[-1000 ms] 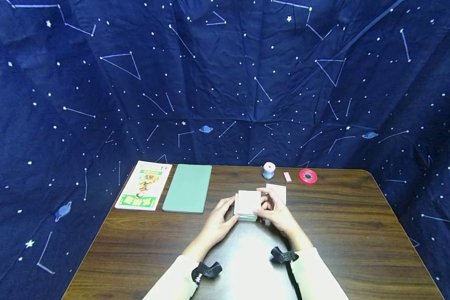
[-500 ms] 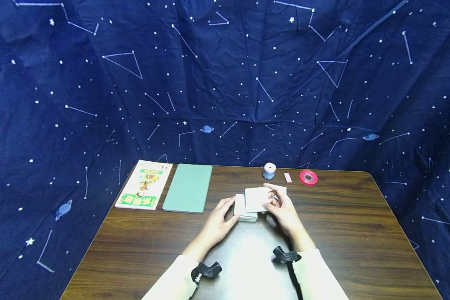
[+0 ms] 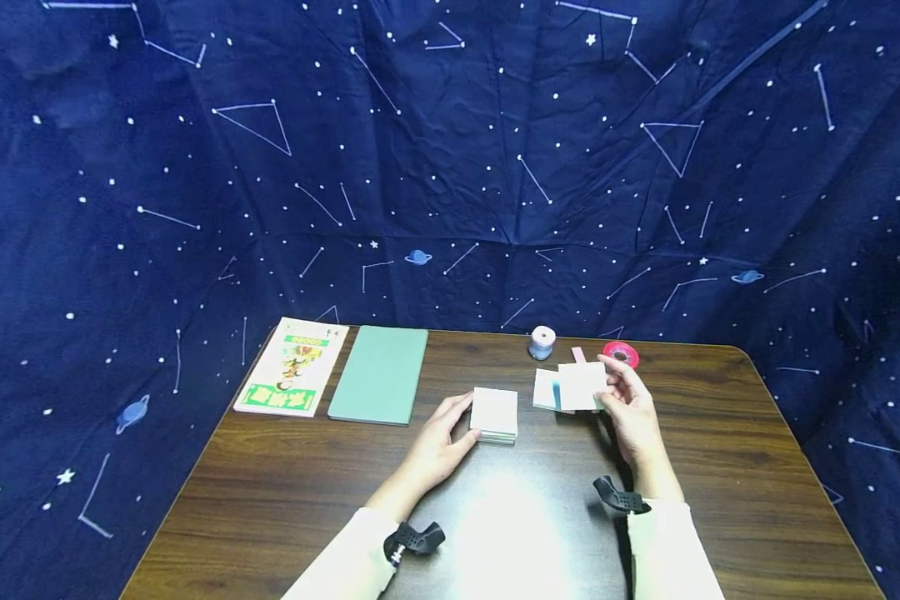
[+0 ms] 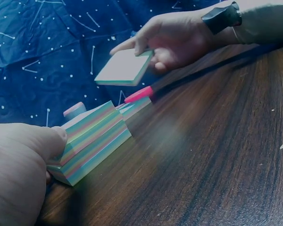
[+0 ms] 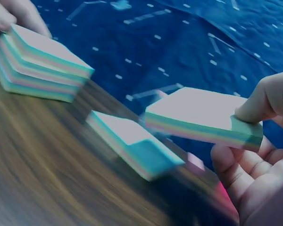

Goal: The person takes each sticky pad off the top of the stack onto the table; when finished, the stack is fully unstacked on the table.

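Observation:
Several sticky note pads with white tops and pastel-striped edges form a stack (image 3: 494,412) at the table's middle. My left hand (image 3: 431,446) holds this stack by its left side, with thumb and index finger at its corners. Raised off the table, one sticky note pad (image 3: 581,386) is pinched by its right edge between the thumb and fingers of my right hand (image 3: 633,417). Beneath and left of it, another sticky note pad (image 5: 118,128) lies on the table, apart from the stack. The raised pad covers part of that lower pad in the head view.
Behind the pads stand a spool (image 3: 542,342), a pink eraser-like block (image 3: 578,355) and a red ring-shaped reel (image 3: 621,354). A green notebook (image 3: 379,375) and a booklet (image 3: 292,367) lie at the back left. Starry blue cloth (image 3: 450,167) hangs behind the table.
My right hand has lifted a sticky note pad off the stack and carried it right, over the pad lying on the table. My left hand has stayed at the stack.

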A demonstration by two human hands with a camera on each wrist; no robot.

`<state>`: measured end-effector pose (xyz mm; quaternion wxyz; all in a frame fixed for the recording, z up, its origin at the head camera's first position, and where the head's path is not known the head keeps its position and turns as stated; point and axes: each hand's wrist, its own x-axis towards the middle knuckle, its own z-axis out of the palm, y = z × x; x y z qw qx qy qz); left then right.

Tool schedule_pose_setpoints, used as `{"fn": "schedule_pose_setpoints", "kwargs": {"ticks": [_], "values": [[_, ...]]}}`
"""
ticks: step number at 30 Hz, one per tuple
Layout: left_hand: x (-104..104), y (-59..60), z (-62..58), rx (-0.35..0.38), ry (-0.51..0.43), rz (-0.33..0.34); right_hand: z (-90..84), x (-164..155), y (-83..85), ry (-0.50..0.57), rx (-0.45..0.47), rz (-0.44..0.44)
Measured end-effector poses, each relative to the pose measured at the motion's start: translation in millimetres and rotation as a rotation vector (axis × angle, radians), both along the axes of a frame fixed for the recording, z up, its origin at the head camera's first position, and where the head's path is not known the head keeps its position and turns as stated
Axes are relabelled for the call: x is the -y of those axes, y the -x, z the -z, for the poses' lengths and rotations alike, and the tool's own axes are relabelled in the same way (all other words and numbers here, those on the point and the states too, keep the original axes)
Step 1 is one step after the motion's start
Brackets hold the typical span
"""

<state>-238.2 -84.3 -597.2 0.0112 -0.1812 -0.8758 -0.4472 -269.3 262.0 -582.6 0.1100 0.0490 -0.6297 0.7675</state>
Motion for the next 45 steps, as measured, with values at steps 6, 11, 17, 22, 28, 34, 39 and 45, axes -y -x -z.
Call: {"fn": "schedule_pose_setpoints", "kwargs": {"ticks": [6,11,17,22,28,34,39,45], "values": [[-0.3,-0.1,0.1,0.002,-0.006,-0.001,-4.2,-31.4,-5.3,-0.016,0.037,0.129],[0.0,0.9,0.8,-0.016,-0.006,0.001,-4.7,-45.4,-8.2,-0.056,0.103,0.158],[0.6,2.2,3.2,-0.015,-0.004,-0.003,-1.9,-49.9,-6.5,-0.194,0.231,0.178],[0.6,1.8,3.5,-0.017,0.010,-0.007,1.5,-51.2,-5.5,-0.441,0.311,0.200],[-0.2,1.5,2.4,-0.024,0.008,-0.005,4.2,-48.6,-3.8,-0.709,0.254,0.266],[-0.7,2.2,3.0,-0.034,0.006,-0.005,4.2,-45.9,-3.7,-0.820,0.240,0.334],[-0.9,1.8,2.6,-0.024,0.008,-0.003,5.6,-45.6,-3.6,-0.865,0.237,0.323],[-0.9,1.1,1.6,-0.016,0.007,-0.005,7.8,-46.1,-2.7,-0.834,0.260,0.336]]}}
